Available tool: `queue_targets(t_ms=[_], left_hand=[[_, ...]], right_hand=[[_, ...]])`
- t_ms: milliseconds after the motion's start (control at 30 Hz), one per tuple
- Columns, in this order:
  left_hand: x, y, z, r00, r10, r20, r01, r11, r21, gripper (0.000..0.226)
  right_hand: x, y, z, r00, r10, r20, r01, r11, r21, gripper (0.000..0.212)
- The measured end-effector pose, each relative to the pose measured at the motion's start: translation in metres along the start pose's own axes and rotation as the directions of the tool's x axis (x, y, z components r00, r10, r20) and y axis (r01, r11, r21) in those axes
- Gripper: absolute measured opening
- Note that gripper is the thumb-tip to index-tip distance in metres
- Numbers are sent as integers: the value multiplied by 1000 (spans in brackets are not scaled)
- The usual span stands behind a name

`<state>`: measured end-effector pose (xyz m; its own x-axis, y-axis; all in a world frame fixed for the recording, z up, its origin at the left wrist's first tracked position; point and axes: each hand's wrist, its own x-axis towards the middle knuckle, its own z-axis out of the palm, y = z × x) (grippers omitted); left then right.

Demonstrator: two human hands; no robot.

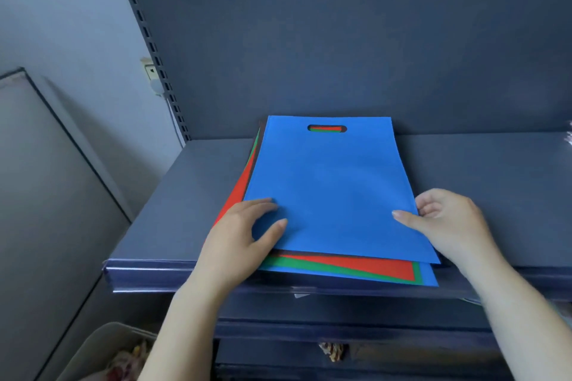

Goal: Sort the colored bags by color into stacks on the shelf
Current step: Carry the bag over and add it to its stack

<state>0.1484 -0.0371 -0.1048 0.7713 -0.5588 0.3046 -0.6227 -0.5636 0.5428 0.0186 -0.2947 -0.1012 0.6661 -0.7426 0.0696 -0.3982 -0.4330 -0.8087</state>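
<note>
Starting at the left, I see a pale bin [102,349] low beside the shelf unit and a wall socket [150,71] behind the slotted upright [154,52]. My left hand [238,235] rests on the near left corner of the mixed pile, fingers spread and nearly flat on the top blue bag [328,189], thumb lying on its face; as far as I can tell it presses rather than pinches. Under it the edges of a red bag [371,266] and a green bag [309,264] fan out, with another blue layer [428,275] at the bottom and a dark one between that I cannot identify. The whole pile sits in the middle of the grey shelf [173,201], its near edge overhanging the front lip, the handle cut-out [327,128] toward the back panel. I judge these bags light, thin and limp, likely a non-woven fabric that slides easily on its neighbours, so one taken at a single corner would droop and may drag the next along; a side edge near the front, with the pile held down, looks the best place to take hold. On the right, my right hand [445,223] curls at the blue bag's right edge, thumb on top and fingers bent at the side, apparently tucked beneath, pinching that top bag alone.
</note>
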Motion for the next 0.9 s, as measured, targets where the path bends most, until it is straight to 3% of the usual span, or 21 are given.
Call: queue_targets(t_ms=[100,300,400,467,733,900], left_hand=[[2,-2,-2,995,-50,-82,45,997,-58,34],[9,-6,-1,989,-99,-106,109,990,95,47],[14,-8,1,985,-140,-101,154,977,150,59],[18,-9,0,980,-175,-91,187,972,145,62],[36,-22,-16,925,-377,-52,379,925,33,37],[34,-22,-22,910,-382,-162,377,924,-60,20]], right_hand=[[2,3,-1,1000,-22,-23,22,1000,10,22],[15,16,-21,997,-8,-75,6,1000,-21,18],[19,24,-34,994,47,-101,-38,995,89,12],[18,26,-40,990,79,-115,-59,983,174,19],[13,18,-33,997,68,-25,-52,914,402,44],[8,12,-29,998,41,37,-54,862,504,48]])
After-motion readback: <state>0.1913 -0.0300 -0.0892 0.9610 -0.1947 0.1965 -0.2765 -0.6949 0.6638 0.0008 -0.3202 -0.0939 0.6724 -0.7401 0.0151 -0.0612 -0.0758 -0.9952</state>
